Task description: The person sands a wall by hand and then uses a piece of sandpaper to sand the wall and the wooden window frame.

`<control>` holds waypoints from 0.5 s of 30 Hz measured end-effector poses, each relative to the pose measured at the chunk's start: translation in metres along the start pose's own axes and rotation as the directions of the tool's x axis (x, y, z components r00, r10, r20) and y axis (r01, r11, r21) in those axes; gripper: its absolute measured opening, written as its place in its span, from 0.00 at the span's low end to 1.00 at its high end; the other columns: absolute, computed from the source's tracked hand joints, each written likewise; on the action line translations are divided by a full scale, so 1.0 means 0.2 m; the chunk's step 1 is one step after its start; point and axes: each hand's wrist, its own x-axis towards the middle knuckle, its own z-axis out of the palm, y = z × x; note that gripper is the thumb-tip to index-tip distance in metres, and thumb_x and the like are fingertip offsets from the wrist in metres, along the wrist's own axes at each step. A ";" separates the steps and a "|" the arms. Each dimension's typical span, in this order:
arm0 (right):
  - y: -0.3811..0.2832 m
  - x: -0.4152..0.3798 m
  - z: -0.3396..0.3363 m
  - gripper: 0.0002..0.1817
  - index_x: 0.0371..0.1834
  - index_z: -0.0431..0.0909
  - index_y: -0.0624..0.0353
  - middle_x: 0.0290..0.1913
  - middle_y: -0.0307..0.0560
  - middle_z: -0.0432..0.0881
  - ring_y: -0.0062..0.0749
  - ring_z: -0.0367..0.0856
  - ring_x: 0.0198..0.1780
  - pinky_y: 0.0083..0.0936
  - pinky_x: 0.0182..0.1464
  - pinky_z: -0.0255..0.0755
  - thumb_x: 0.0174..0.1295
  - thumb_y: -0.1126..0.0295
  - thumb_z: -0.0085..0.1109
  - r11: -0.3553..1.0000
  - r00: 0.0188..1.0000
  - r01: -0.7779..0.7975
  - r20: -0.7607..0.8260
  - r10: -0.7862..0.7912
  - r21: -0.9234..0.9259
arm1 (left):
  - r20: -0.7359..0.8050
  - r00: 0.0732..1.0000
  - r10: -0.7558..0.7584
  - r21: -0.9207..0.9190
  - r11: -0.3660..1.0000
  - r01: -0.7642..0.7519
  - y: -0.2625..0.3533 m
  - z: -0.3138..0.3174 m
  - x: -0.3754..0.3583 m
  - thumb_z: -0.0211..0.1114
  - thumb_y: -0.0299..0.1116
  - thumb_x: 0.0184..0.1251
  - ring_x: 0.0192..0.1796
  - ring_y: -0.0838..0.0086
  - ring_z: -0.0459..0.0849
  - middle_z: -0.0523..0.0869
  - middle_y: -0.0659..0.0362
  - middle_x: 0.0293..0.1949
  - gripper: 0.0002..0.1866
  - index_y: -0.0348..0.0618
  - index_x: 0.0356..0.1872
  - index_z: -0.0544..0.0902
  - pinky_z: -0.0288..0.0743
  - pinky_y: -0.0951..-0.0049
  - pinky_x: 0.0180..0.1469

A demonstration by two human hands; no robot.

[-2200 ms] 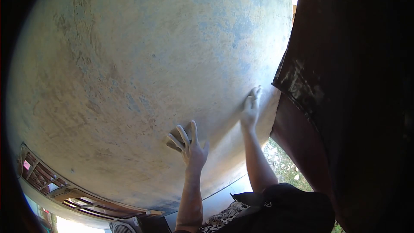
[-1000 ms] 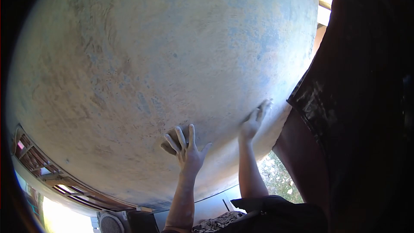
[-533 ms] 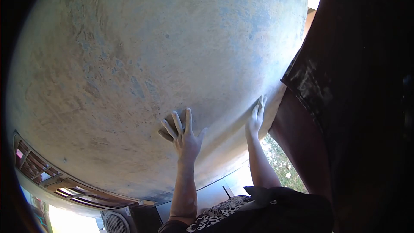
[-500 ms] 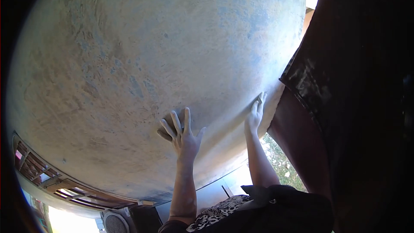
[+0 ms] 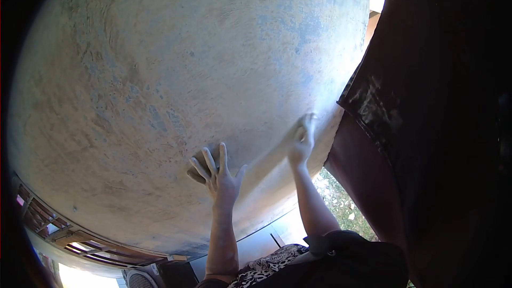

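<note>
A broad, curved, grey-beige surface (image 5: 176, 64) with bluish patches and scratches fills most of the view. My left hand (image 5: 220, 178) rests on its lower middle part, dusty, with the fingers spread and nothing held. To the right, my right hand (image 5: 303, 141) is against the same surface, blurred by motion. Its fingers are bent, and whatever may be in them is too smeared to make out. A shadow falls on the surface between the two hands.
A dark sheet (image 5: 373, 106) hangs along the right side. At the lower left is a slatted wooden frame (image 5: 85, 242); a round grille (image 5: 140, 279) is near the bottom. Leafy ground (image 5: 341, 202) shows below my right hand.
My right hand has shifted slightly left, its fingers now bent and blurred. The left hand keeps its spread pose on the surface, while the whole view has moved a little.
</note>
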 end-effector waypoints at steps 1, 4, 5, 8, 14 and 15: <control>0.00 0.06 -0.02 0.23 0.78 0.71 0.63 0.86 0.59 0.61 0.51 0.54 0.88 0.41 0.88 0.49 0.85 0.73 0.42 1.000 1.000 -0.003 0.003 0.003 -0.006 | 0.007 1.000 -0.002 -0.003 1.000 0.002 0.00 -0.01 0.00 0.85 0.60 0.51 0.86 0.25 0.32 0.45 0.38 0.87 0.61 0.57 0.86 0.62 0.31 0.13 0.76; -0.10 0.20 -0.03 0.23 0.78 0.71 0.65 0.86 0.59 0.59 0.50 0.53 0.88 0.41 0.88 0.47 0.85 0.73 0.44 0.950 0.944 -0.262 -0.161 0.289 0.171 | -0.003 1.000 -0.002 0.010 1.000 0.002 0.01 -0.01 0.00 0.85 0.60 0.51 0.86 0.24 0.32 0.44 0.38 0.88 0.61 0.57 0.86 0.62 0.32 0.13 0.76; -0.20 0.18 0.06 0.23 0.79 0.70 0.65 0.87 0.59 0.58 0.51 0.52 0.88 0.41 0.88 0.47 0.84 0.73 0.44 0.952 0.954 -0.241 -0.132 0.268 0.188 | -0.017 1.000 0.006 -0.004 1.000 -0.006 0.00 0.00 0.00 0.85 0.61 0.51 0.86 0.24 0.32 0.44 0.38 0.88 0.61 0.57 0.86 0.62 0.32 0.13 0.76; -0.48 0.04 0.23 0.24 0.80 0.70 0.63 0.87 0.59 0.56 0.54 0.47 0.89 0.46 0.89 0.42 0.83 0.73 0.45 0.980 0.995 0.090 -0.046 -0.084 0.177 | -0.013 1.000 -0.003 0.016 1.000 0.003 0.01 0.00 0.01 0.84 0.62 0.51 0.86 0.24 0.31 0.45 0.38 0.88 0.62 0.57 0.86 0.62 0.31 0.13 0.76; -0.29 -0.16 0.09 0.22 0.76 0.76 0.64 0.80 0.65 0.69 0.60 0.59 0.85 0.50 0.84 0.58 0.82 0.75 0.48 0.916 0.902 0.398 0.197 -0.383 -0.044 | -0.025 0.999 0.021 0.056 0.998 -0.019 0.00 0.01 0.00 0.84 0.61 0.51 0.85 0.24 0.30 0.43 0.38 0.88 0.63 0.56 0.87 0.60 0.30 0.13 0.76; -0.20 -0.17 0.04 0.22 0.76 0.76 0.64 0.81 0.64 0.69 0.58 0.60 0.85 0.46 0.85 0.58 0.84 0.73 0.46 0.938 0.931 0.343 0.148 -0.332 -0.055 | -0.038 0.999 0.030 0.068 0.997 -0.027 -0.01 0.01 0.00 0.85 0.61 0.51 0.85 0.24 0.30 0.43 0.39 0.88 0.63 0.56 0.87 0.60 0.30 0.13 0.76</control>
